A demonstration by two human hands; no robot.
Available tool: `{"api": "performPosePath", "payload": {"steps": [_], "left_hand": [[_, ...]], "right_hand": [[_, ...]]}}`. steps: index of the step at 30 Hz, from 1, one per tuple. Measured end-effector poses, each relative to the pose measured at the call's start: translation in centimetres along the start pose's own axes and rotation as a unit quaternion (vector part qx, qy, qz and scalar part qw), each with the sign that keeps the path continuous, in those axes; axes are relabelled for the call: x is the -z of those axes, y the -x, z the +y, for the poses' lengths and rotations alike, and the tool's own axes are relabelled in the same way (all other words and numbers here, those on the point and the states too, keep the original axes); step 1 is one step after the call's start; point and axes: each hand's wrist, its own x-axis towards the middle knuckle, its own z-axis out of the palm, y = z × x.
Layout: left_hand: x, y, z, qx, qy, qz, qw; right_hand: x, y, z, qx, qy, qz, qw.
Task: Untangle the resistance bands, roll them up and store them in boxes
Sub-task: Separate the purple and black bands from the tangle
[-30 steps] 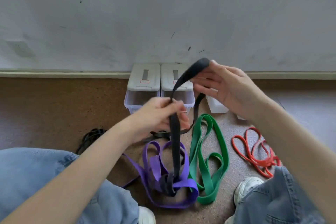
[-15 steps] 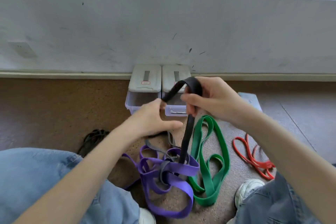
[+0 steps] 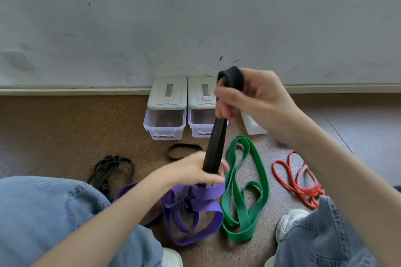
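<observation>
From the head view, the person sits on the floor with knees spread, and the black band (image 3: 214, 145) runs taut between both hands. The right hand (image 3: 251, 97) is up high, fingers curled tight round the band's top loop, which folds over above the knuckles. The left hand (image 3: 195, 171) is lower, wrapped round the doubled strap just above where it dives into the purple band (image 3: 195, 208). The black band's bottom end is threaded through the purple loops, so the two are not yet free of each other.

Beside the purple one lies the green band (image 3: 245, 191), loose in folded loops on the floor, and further to the right the thin red band (image 3: 297, 182) sits in its own little heap. A small black loop (image 3: 184, 150) rests near the boxes, and a thin black cord bundle (image 3: 110, 169) lies by the left knee. Two lidded boxes (image 3: 167, 110) stand side by side against the wall, closed as far as I can tell, with a third pale container (image 3: 252, 124) half hidden behind the right wrist.

The black band looks rubbery, flat and limp, light enough, but grippy against the purple rubber, so I'd guess it will drag rather than slide. Best held where it is doubled, close to the knot, feeding it through instead of yanking
</observation>
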Motion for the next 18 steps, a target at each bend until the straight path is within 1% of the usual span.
{"api": "performPosePath", "payload": {"steps": [1,2,3,4,5,6,7,8,9,10,11,12,13,14,15,16,17,18], "left_hand": [[-0.4,0.0,-0.9,0.030,-0.026,-0.012,0.999],[-0.2,0.1,-1.4,0.051,-0.041,-0.007,0.998],[0.6,0.2,-1.3,0.057,-0.041,0.020,0.997],[1.7,0.4,-0.6,0.047,-0.017,0.063,0.997],[3.0,0.8,0.9,0.024,0.037,0.119,0.992],[4.5,1.1,2.6,-0.008,0.113,0.176,0.978],[5.9,1.3,4.2,-0.048,0.201,0.221,0.953],[6.9,1.4,5.7,-0.085,0.271,0.247,0.927],[7.3,1.4,6.8,-0.094,0.310,0.259,0.910],[7.0,1.6,7.4,-0.073,0.322,0.262,0.907],[6.4,1.7,7.9,-0.040,0.328,0.252,0.910],[5.8,1.7,8.2,-0.016,0.347,0.237,0.907],[5.3,1.7,8.5,-0.008,0.378,0.224,0.898],[5.0,1.4,8.6,-0.011,0.400,0.222,0.889],[5.0,1.3,8.6,-0.015,0.394,0.239,0.887],[5.3,1.1,8.4,-0.021,0.349,0.273,0.896],[5.8,1.0,8.0,-0.025,0.284,0.311,0.907],[6.2,1.0,7.5,-0.030,0.221,0.327,0.919]], "right_hand": [[0.5,0.0,0.2,-0.007,-0.031,0.034,0.999],[1.1,0.0,0.5,-0.019,-0.055,0.074,0.996],[1.7,0.0,0.8,-0.035,-0.062,0.107,0.992],[2.3,0.0,1.3,-0.057,-0.050,0.125,0.989],[2.8,0.1,1.8,-0.091,-0.032,0.123,0.988],[3.1,0.2,2.3,-0.136,-0.025,0.102,0.985],[3.1,0.3,2.7,-0.185,-0.045,0.065,0.980],[2.8,0.6,3.1,-0.225,-0.074,0.006,0.971],[2.1,0.9,3.5,-0.248,-0.080,-0.064,0.963],[1.2,1.2,3.9,-0.257,-0.058,-0.131,0.956],[0.2,1.4,4.2,-0.265,-0.031,-0.169,0.949],[-0.8,1.4,4.6,-0.269,-0.008,-0.167,0.949],[-1.5,1.3,4.9,-0.264,0.018,-0.127,0.956],[-2.1,1.2,5.1,-0.250,0.048,-0.071,0.964],[-2.4,0.9,5.1,-0.238,0.071,-0.026,0.968],[-2.4,0.8,4.9,-0.237,0.071,0.005,0.969],[-2.2,0.6,4.8,-0.243,0.048,0.034,0.968],[-1.8,0.5,4.6,-0.249,0.011,0.066,0.966]]}}
